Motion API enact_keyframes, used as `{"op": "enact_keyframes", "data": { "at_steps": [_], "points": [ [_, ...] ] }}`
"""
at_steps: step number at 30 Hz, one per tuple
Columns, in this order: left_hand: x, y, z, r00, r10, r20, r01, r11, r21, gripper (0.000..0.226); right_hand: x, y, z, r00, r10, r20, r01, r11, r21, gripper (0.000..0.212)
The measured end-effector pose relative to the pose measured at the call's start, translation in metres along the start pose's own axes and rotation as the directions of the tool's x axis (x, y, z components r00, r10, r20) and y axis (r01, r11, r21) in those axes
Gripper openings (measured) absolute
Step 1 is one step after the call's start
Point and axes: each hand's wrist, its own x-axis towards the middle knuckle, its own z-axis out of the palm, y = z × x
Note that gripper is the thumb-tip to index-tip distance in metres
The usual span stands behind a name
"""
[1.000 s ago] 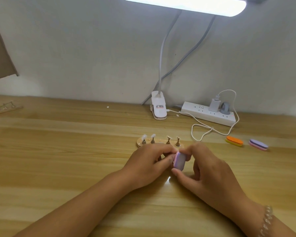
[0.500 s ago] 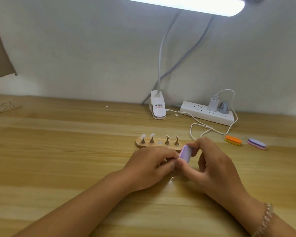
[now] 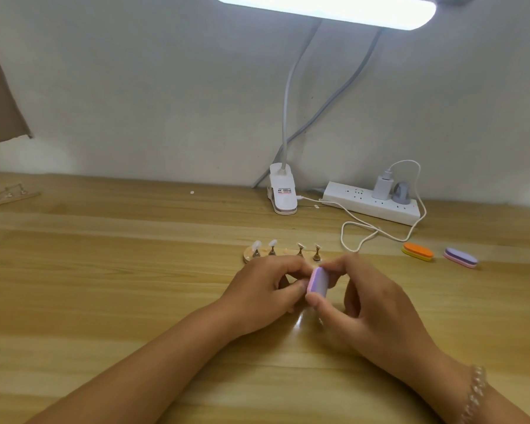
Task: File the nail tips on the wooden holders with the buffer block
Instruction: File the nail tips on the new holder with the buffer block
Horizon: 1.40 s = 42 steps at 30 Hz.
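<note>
Head view, the only one I have: the right hand [image 3: 377, 304] pinches the purple buffer block [image 3: 318, 280] end to end, forefinger on its far end and thumb at its near end, the other fingers loosely curled. Half a second ago the block sat further right and away. Now it is back against the left hand [image 3: 263, 289], so I read this as the return half of a filing stroke. The left fingers are curled, thumb and forefinger closed at the block's face. What they pinch is hidden, so I cannot tell, though I judge it is a tip being filed.

Just behind the hands lies the wooden holder [image 3: 249, 256] with four stands upright on it, the left two capped with white nail tips [image 3: 255, 245]. Well apart to the right lie an orange buffer [image 3: 418, 251] and a spare purple one [image 3: 460, 257]. A white cable [image 3: 354, 240] loops near the holder's right end and could snag a wide stroke
</note>
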Motion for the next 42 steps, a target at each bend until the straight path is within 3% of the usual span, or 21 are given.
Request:
{"op": "enact_keyframes", "data": {
  "at_steps": [4, 9, 13, 18, 22, 27, 31, 35, 40, 42],
  "points": [
    [0.001, -0.002, 0.000, 0.999, 0.005, -0.032, -0.006, 0.999, -0.032, 0.013, 0.005, 0.011, -0.002, 0.994, 0.101, -0.040, -0.099, 0.994, 0.045, 0.038],
    [-0.001, 0.000, 0.000, 0.998, 0.033, -0.047, -0.035, 0.998, -0.046, 0.025, 0.001, 0.004, 0.000, 1.000, -0.017, -0.017, 0.017, 1.000, -0.014, 0.038],
    [-0.001, 0.003, 0.001, 0.995, 0.025, -0.096, -0.031, 0.998, -0.062, 0.018, 0.007, 0.011, -0.004, 0.993, 0.104, -0.059, -0.102, 0.994, 0.043, 0.038],
    [0.000, 0.003, 0.000, 0.995, 0.020, -0.102, -0.025, 0.999, -0.041, 0.029, 0.002, 0.000, -0.002, 0.999, -0.024, -0.027, 0.022, 0.998, -0.053, 0.036],
    [0.000, 0.000, 0.002, 0.992, 0.030, -0.124, -0.029, 1.000, 0.012, 0.019, 0.005, 0.006, -0.004, 0.994, 0.077, -0.074, -0.079, 0.997, -0.023, 0.031],
    [-0.001, 0.000, 0.001, 0.988, 0.094, -0.122, -0.090, 0.995, 0.041, 0.005, 0.000, -0.004, 0.000, 0.999, -0.048, -0.012, 0.047, 0.995, -0.087, 0.036],
    [-0.001, -0.001, 0.003, 0.983, 0.067, -0.170, -0.066, 0.998, 0.016, 0.007, 0.006, 0.006, -0.004, 0.989, 0.100, -0.106, -0.100, 0.995, 0.003, 0.036],
    [-0.002, -0.002, 0.003, 0.983, 0.101, -0.154, -0.097, 0.995, 0.031, 0.009, 0.003, 0.002, -0.004, 0.991, 0.052, -0.122, -0.056, 0.998, -0.031, 0.035],
    [-0.001, -0.001, 0.003, 0.981, 0.109, -0.160, -0.100, 0.993, 0.063, 0.023, 0.005, 0.006, -0.005, 0.980, 0.153, -0.129, -0.144, 0.987, 0.073, 0.035],
    [-0.002, -0.001, 0.002, 0.984, 0.112, -0.137, -0.102, 0.992, 0.073, 0.023, 0.005, 0.005, -0.005, 0.983, 0.120, -0.140, -0.114, 0.992, 0.051, 0.035]
  ]
}}
